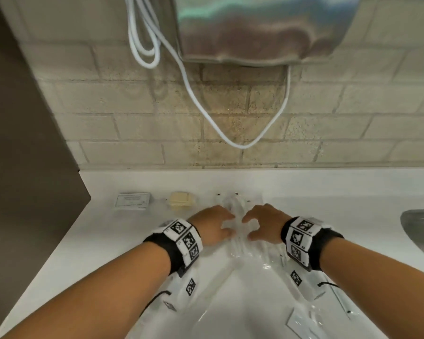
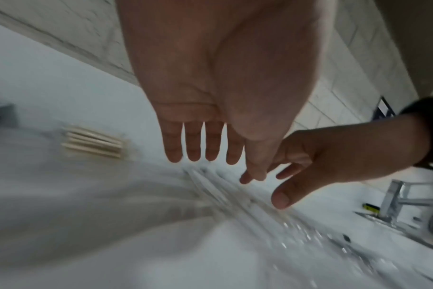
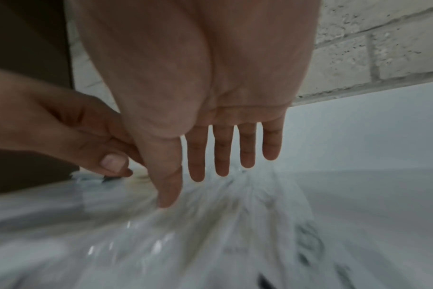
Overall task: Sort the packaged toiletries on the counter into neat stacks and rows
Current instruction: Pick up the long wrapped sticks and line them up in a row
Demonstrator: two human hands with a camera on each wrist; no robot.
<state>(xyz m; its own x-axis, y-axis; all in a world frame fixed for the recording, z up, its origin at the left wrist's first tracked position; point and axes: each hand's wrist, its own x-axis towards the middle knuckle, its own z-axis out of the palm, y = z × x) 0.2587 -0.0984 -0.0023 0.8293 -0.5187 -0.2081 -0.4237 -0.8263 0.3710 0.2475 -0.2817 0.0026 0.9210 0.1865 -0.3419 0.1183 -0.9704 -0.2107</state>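
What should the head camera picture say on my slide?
Both hands, left and right, reach over clear packets.

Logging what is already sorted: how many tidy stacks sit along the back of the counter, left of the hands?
2: a white packet stack at far left and a cream-coloured stack just right of it. Clear packets between the hands may hide more.

Clear-wrapped packets (image 1: 238, 243): loose pile at counter centre, long slim items inside, prob. toothbrushes; blurred. Cream packet stack (image 1: 181, 201): squared, near back wall. White flat box stack (image 1: 132, 201): just left of it.
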